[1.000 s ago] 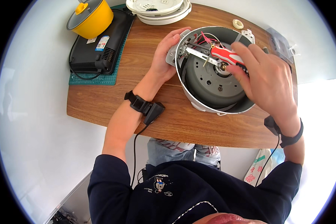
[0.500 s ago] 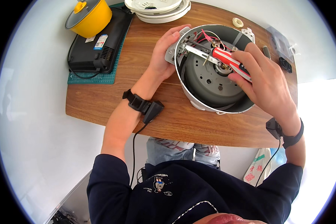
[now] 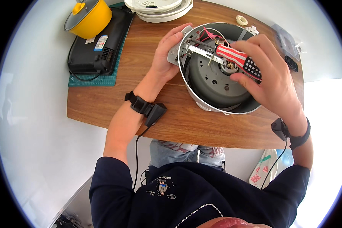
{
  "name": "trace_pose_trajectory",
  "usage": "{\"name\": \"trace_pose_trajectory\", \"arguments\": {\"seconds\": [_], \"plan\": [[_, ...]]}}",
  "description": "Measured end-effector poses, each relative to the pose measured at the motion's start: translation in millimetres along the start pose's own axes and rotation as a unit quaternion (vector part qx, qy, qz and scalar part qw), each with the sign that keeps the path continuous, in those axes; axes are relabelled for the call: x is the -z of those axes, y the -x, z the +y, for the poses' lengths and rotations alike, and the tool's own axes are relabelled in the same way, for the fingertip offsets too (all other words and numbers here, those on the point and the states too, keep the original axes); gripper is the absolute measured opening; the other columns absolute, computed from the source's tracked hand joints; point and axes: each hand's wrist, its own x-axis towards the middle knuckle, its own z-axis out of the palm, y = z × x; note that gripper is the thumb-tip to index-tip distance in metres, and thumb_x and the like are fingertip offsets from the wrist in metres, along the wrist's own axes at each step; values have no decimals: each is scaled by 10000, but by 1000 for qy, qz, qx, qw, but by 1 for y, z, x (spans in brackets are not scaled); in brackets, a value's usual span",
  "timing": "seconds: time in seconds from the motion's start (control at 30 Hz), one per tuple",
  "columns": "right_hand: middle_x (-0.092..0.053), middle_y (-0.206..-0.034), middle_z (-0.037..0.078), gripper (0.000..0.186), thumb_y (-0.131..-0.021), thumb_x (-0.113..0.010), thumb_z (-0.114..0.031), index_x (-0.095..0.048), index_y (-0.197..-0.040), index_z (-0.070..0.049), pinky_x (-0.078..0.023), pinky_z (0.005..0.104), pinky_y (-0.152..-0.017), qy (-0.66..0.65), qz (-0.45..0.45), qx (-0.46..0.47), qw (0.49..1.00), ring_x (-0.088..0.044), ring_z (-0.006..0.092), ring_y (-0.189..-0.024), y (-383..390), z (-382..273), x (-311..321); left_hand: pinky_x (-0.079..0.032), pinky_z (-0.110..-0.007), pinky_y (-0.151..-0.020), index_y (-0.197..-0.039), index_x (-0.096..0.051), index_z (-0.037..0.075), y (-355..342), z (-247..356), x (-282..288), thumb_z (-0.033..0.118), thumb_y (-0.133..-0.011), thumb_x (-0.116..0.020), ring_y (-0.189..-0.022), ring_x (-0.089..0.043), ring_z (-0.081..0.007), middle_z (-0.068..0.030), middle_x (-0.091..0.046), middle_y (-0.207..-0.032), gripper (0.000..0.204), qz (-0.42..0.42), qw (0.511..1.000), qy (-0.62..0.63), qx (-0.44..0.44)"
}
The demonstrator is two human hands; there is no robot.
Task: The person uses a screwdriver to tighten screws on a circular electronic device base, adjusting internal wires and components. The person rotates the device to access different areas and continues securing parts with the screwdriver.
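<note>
A round metal appliance housing [image 3: 203,105] stands open side up on the wooden table, with a grey dish-shaped part [image 3: 207,81] inside it. My left hand [image 3: 165,57] grips the grey side panel [image 3: 173,56] at the housing's left edge. Over the opening, my right hand [image 3: 274,83] has its fingers and thumb loosely around the handle of a screwdriver [image 3: 233,56], striped red and white with a starred end. Its shaft points left toward the inner side wall, where the tip is hard to make out. Alongside it run a metal strip [image 3: 206,54] and pink-red wires [image 3: 209,35].
White round plastic parts [image 3: 167,17] sit at the table's back. At left, a yellow pot [image 3: 91,21] rests on a black device [image 3: 91,57] over a green mat [image 3: 114,76]. A cream ring [image 3: 241,20] and a clear box [image 3: 285,40] lie at the far right.
The screwdriver handle has turned about its length, so its starred part now shows. My right fingers have spread a little around it. The housing has shifted slightly; my left hand keeps its hold.
</note>
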Motion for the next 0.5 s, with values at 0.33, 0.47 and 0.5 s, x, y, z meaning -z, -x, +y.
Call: {"name": "trace_pose_trajectory", "arguments": {"seconds": [0.33,0.47,0.5], "plan": [[-575,-952,99,414,-881,-738,-117,-605,-1274,-112,-505,419,-727,168,-64,34,983,-605,290,-833,0,-2,3,-554,-382,-1032,-1435,-511,-8,0,1,4,235,-1041,-569,-1207,-648,-231,-144,-637,-1341,466,0,1000,-14,-12],[-558,-961,72,405,-818,-774,-126,-648,-1203,-134,-499,406,-703,151,-35,115,981,-600,260,-826,4,5,3,-531,-435,-1084,-1459,-488,19,0,1,0,264,-1048,-553,-1262,-625,-273,-169,-604,-1395,482,3,999,-35,-12],[-554,-958,68,410,-807,-781,-130,-652,-1196,-133,-498,404,-700,135,-19,122,983,-598,259,-822,4,5,3,-531,-436,-1085,-1460,-486,22,0,1,-1,266,-1048,-554,-1260,-625,-274,-170,-604,-1394,483,4,999,-37,-11]]}}
